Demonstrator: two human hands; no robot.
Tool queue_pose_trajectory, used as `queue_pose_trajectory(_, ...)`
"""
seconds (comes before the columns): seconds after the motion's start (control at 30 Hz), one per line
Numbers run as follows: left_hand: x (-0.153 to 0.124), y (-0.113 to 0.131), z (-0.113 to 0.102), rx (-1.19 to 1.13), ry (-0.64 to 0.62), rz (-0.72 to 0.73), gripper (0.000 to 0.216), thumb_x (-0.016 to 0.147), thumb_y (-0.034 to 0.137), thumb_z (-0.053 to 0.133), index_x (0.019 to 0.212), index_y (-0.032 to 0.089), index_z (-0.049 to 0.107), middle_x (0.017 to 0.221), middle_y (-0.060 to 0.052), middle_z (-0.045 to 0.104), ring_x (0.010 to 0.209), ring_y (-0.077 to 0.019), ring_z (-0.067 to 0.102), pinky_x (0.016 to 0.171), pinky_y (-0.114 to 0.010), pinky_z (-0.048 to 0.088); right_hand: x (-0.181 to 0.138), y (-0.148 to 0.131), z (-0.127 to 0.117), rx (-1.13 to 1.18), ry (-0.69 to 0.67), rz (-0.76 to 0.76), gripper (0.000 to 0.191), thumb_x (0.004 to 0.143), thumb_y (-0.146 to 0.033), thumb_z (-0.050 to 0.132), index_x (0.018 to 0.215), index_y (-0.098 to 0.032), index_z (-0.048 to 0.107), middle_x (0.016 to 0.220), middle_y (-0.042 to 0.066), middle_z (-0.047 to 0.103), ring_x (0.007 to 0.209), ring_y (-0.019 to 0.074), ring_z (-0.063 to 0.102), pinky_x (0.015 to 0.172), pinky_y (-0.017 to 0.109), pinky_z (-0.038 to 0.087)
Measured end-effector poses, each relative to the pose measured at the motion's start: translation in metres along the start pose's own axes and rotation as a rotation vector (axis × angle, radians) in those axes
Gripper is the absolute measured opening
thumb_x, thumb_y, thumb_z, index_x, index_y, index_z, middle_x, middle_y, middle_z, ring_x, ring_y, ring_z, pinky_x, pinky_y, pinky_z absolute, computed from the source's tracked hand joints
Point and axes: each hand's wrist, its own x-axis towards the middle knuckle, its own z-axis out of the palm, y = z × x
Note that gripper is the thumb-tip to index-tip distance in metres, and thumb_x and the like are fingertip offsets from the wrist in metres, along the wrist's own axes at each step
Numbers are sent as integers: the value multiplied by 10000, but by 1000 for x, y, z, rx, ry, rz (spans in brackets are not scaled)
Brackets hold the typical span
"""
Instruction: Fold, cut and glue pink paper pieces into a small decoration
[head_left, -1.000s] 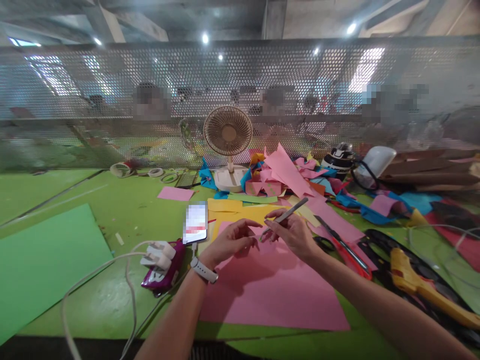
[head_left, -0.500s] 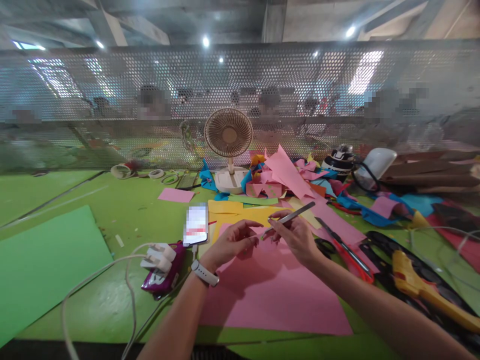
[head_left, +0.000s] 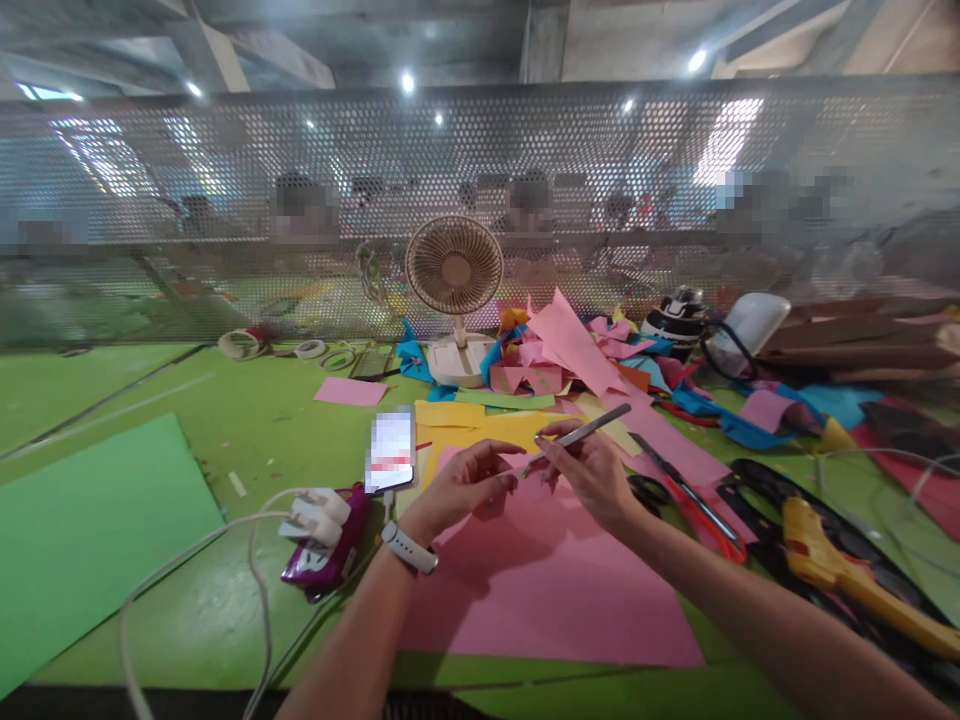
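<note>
My right hand [head_left: 589, 470] grips a slim grey metal tool, seemingly tweezers [head_left: 596, 424], slanting down to the left with the narrow tip close to my left fingers. My left hand [head_left: 469, 485], a white band on its wrist, has its thumb and fingers curled together near that tip. A tiny greenish bit shows by the tip; what the left fingers pinch, if anything, is too small to make out. Both hands are above a large pink paper sheet [head_left: 555, 600]. Yellow paper [head_left: 450, 415] lies beyond it.
A phone [head_left: 391, 450] lies left of my hands, near white plugs [head_left: 319, 515] with cables on a purple pack [head_left: 322, 565]. A fan [head_left: 455, 265] stands behind, beside paper scraps [head_left: 570, 340]. Right are a cutter knife [head_left: 701, 510] and a yellow glue gun [head_left: 840, 575]. Green paper [head_left: 97, 540] lies left.
The view has shifted very slightly. My hands and the tool keep nearly the same pose.
</note>
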Motion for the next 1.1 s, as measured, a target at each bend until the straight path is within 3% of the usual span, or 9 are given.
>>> queue_pose_trajectory(0.5, 0, 0, 3, -16, -9, 41, 420, 790, 373, 619, 1139, 194, 471, 772, -12, 565, 460, -53, 461, 400, -170, 331, -3, -3, 2, -35, -7, -8, 274, 768, -389, 631, 907, -180, 523, 480, -46, 570, 468, 147, 595, 437, 230, 469)
queue_pose_trajectory(0.77, 0, 0, 3, -32, -22, 31, 436, 781, 366, 631, 1146, 199, 459, 761, -8, 556, 442, -54, 470, 376, -160, 314, 2, -10, -3, 5, 71, -119, 198, 795, -367, 603, 890, -200, 555, 630, -21, 614, 519, 124, 595, 527, 257, 499)
queue_pose_trajectory(0.93, -1, -1, 2, -26, 22, 33, 435, 772, 361, 639, 1132, 195, 461, 757, -3, 554, 445, -64, 503, 387, -168, 359, 6, -6, -9, -308, -57, -194, 180, 842, -353, 525, 953, -225, 586, 895, 36, 643, 836, 179, 625, 766, 334, 483)
queue_pose_trajectory(1.03, -2, 0, 2, -9, 24, 23, 448, 775, 363, 633, 1151, 202, 452, 771, -4, 554, 452, -66, 508, 390, -170, 366, 6, -4, -12, -387, -175, -180, 211, 823, -318, 545, 1012, -227, 566, 1004, 54, 625, 946, 199, 589, 810, 345, 457)
queue_pose_trajectory(1.1, -2, 1, 1, -5, 22, 26, 445, 780, 369, 626, 1152, 199, 453, 770, -3, 554, 444, -59, 489, 388, -167, 353, 6, -3, -14, -360, -261, -151, 251, 809, -277, 556, 1051, -214, 537, 972, 55, 632, 929, 194, 590, 805, 343, 453)
